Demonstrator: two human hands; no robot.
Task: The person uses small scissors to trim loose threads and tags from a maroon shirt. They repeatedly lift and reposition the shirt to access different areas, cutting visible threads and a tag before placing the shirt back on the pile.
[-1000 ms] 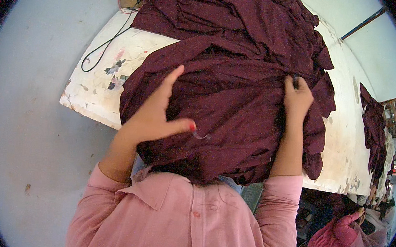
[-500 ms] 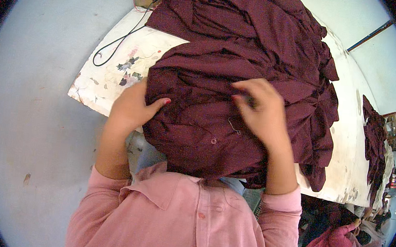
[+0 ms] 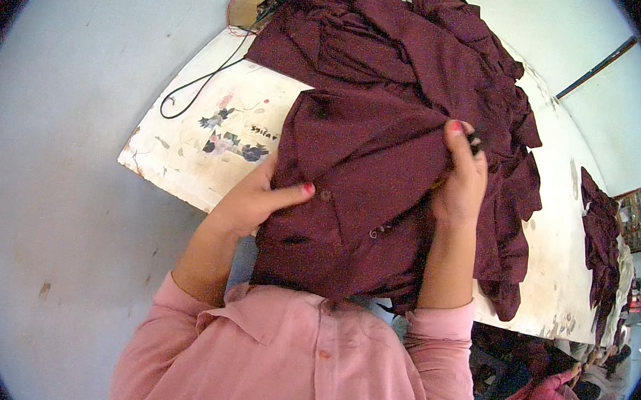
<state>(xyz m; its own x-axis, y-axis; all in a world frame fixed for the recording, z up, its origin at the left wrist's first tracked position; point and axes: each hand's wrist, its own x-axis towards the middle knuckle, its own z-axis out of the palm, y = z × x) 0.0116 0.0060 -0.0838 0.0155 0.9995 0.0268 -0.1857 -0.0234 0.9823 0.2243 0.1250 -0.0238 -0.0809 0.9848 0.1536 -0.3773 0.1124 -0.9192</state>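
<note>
Cloth (image 3: 368,177) between left and right fingers (image 3: 458,141)

The left grip (image 3: 248,203) is pinching, its thumb (image 3: 294,195) pointing rightward; the right grip (image 3: 460,185) is clasping, thumb pointing forward; both forearms (image 3: 448,268) are slanting forward.

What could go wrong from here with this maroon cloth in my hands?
The maroon cloth hangs past the near edge of the table, so it might slip down if the left hand and right hand loosen. The pale loose thread might snag. The small dark object at the right hand, too hidden to identify, could catch the fabric.
</note>
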